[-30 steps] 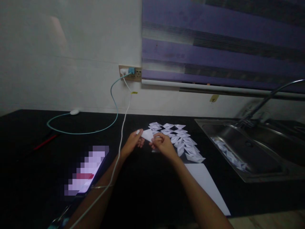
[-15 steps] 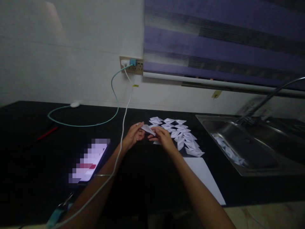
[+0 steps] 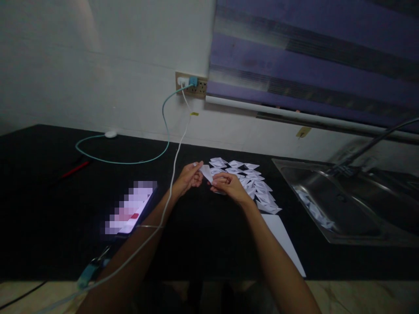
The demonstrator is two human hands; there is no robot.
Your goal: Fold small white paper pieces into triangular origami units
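Observation:
Between my two hands is a small folded piece of white paper [image 3: 206, 172], held just above the black counter. My left hand [image 3: 190, 178] pinches its left end between thumb and fingers. The lower right end is gripped by the fingers of my right hand [image 3: 227, 185]. Several folded paper boats [image 3: 252, 178] lie in close rows behind and to the right of my right hand, which hides some of them. A stack or sheet of plain white paper [image 3: 284, 242] rests beside my right forearm.
A lit phone [image 3: 134, 209] lies left of my left forearm, with a teal strap [image 3: 88, 272] near it. The white cable [image 3: 172, 179] hangs from the wall socket [image 3: 199, 87] across my left arm. At right is a steel sink [image 3: 330, 209] with a faucet [image 3: 366, 144].
The view has shifted and tilted slightly. The folded paper has turned more upright between my hands, and my right fingers have moved to its lower end.

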